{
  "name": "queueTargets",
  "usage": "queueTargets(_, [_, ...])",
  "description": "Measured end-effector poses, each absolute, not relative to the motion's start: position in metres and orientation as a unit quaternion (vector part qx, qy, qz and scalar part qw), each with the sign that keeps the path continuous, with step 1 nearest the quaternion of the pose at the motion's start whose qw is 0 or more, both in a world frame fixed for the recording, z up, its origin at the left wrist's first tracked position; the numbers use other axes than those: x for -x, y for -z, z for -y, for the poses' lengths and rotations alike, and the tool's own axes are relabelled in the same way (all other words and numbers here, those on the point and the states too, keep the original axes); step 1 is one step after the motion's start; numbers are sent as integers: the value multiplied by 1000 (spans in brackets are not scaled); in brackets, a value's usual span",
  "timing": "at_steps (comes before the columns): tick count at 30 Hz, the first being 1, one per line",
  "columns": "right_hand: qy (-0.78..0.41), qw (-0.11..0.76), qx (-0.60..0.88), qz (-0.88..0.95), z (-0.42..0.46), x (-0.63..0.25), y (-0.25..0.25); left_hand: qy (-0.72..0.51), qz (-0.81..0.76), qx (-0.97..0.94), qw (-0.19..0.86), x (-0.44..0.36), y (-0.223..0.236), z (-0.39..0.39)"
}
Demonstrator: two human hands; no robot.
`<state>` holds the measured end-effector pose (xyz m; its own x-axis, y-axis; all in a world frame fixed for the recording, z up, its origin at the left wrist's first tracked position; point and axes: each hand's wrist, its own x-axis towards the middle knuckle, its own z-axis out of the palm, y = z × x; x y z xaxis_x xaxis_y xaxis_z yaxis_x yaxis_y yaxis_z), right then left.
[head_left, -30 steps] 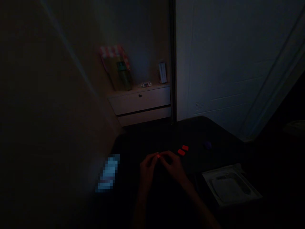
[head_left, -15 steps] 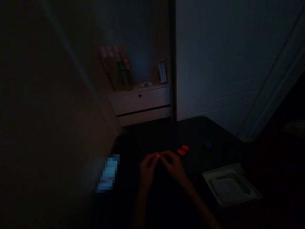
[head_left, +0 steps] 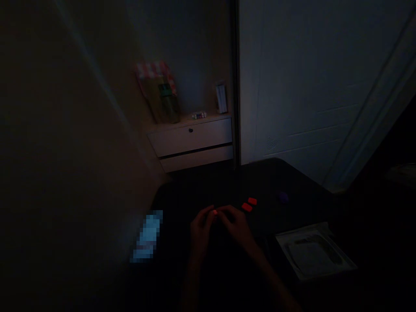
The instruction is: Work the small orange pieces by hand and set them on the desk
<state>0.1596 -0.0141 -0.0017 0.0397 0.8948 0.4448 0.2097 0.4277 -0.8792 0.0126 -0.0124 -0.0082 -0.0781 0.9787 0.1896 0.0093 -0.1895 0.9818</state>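
Note:
Over the dark table (head_left: 201, 190), the fingertips of my left hand (head_left: 200, 225) and my right hand (head_left: 234, 223) meet around a small bright red piece (head_left: 215, 212). Both hands are pinched closed on it, and the fingers hide most of its shape. Two flat red blocks lie just beyond my right hand, a nearer red block (head_left: 247, 207) and a farther red block (head_left: 252, 201). Farther right rests a purple lump (head_left: 283, 197), too dark to make out in detail.
A clear plastic packet (head_left: 315, 253) lies at the table's right front. On the left, a pixelated bright rectangle (head_left: 147, 236) shows. Behind the table stand white drawers (head_left: 195, 138), with a green-capped bottle (head_left: 169, 104) on the shelf above. A pale door (head_left: 292, 86) rises at the right.
My left fingertips have shifted slightly, and the small red piece sits a touch farther left. The blocks, purple lump and packet stay put.

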Motion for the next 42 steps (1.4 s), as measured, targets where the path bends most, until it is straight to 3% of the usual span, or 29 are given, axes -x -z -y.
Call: queueTargets(42, [-327, 569, 438, 614, 14, -160, 3, -568, -456, -527, 437, -12, 5, 14])
